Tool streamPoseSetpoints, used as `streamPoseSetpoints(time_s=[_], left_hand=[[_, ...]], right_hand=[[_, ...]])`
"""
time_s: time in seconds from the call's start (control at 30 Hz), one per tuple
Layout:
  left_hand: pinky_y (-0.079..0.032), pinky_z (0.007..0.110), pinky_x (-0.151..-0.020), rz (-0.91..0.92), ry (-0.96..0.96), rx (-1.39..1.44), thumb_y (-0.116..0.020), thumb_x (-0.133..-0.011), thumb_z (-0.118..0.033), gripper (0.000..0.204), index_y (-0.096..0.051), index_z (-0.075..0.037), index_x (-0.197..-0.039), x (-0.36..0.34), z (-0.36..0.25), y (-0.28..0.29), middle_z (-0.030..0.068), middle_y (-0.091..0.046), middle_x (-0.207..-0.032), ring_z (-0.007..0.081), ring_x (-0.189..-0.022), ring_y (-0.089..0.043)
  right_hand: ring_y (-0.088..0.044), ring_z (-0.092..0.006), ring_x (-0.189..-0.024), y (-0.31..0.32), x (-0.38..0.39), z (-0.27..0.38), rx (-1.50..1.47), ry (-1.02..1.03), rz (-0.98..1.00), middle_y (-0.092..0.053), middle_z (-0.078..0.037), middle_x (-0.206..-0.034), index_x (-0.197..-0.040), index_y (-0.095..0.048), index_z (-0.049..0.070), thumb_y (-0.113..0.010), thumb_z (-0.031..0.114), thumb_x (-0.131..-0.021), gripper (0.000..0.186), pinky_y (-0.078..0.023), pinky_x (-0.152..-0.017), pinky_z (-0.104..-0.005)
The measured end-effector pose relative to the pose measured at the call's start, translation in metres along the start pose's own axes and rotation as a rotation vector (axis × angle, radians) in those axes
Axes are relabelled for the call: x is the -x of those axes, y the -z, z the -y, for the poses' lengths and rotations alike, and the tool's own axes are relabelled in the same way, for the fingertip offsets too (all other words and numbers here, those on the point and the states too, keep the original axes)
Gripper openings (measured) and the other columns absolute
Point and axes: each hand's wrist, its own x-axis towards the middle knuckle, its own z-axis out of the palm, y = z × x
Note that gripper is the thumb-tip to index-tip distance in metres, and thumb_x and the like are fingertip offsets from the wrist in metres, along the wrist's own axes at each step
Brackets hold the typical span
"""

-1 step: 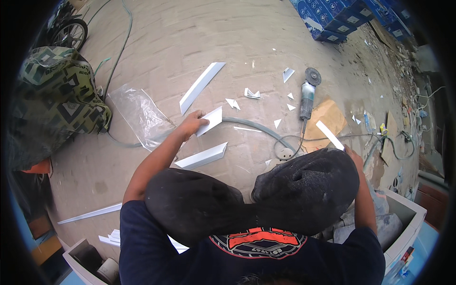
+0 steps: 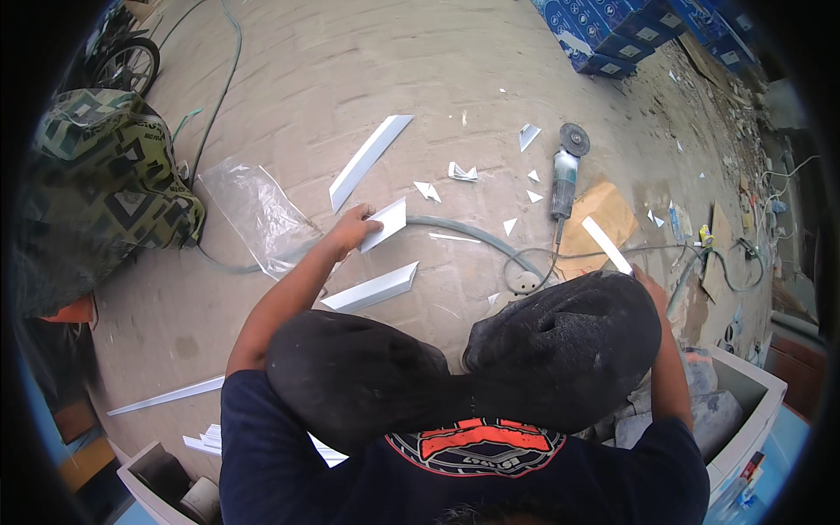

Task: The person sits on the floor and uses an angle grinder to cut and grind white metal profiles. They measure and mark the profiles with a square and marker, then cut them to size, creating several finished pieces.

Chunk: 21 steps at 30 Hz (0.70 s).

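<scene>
My left hand grips a short white trim piece with slanted ends, held above the floor. Two similar pieces lie near it: a longer angled trim piece beyond, and another cut trim piece just in front of my left knee. Beside my right knee, my right hand is closed on a narrow white strip that points up and left; the knee hides part of the hand. An angle grinder with a dark disc rests on the floor, ahead of the strip.
White offcuts are scattered midfloor. A grey hose and cable cross between my knees and the grinder, near brown paper. Clear plastic and a camouflage-patterned bag lie left. Blue boxes stand far right; a drawer-like bin sits near right.
</scene>
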Motion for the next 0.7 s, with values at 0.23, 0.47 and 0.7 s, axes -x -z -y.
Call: streamPoseSetpoints(time_s=[0.23, 0.47, 0.7], left_hand=[[-0.055, 0.04, -0.102, 0.042, -0.086, 0.168, -0.08, -0.095, -0.038, 0.059, -0.067, -0.001, -0.139, 0.004, -0.011, -0.009, 0.019, -0.074, -0.121, 0.0299, -0.115, -0.071], [-0.054, 0.053, -0.107, -0.003, -0.224, -0.853, -0.082, -0.089, -0.061, 0.082, -0.061, 0.0, -0.141, 0.052, 0.064, -0.031, 0.0266, -0.066, -0.136, 0.0466, -0.127, -0.065], [-0.052, 0.051, -0.102, -0.322, -0.214, -0.97, -0.09, -0.084, -0.039, 0.058, -0.065, -0.008, -0.127, 0.069, 0.11, -0.104, 0.0152, -0.061, -0.128, 0.0394, -0.115, -0.066]], right_hand=[[-0.075, -0.0414, -0.104, -0.063, 0.032, 0.09, -0.363, -0.025, -0.167, -0.075, -0.023, -0.118, -0.156, -0.057, 0.017, -0.065, 0.033, -0.104, 0.055, -0.057, -0.09, -0.0495], [-0.074, -0.0409, -0.111, -0.045, 0.027, 0.125, -0.468, -0.039, 0.022, -0.074, -0.024, -0.124, -0.16, -0.054, 0.017, -0.066, 0.03, -0.105, 0.058, -0.056, -0.096, -0.0469], [-0.073, -0.0403, -0.117, 0.025, -0.032, 0.162, -0.614, 0.047, 0.155, -0.073, -0.026, -0.129, -0.164, -0.051, 0.016, -0.067, 0.027, -0.106, 0.061, -0.054, -0.103, -0.0443]])
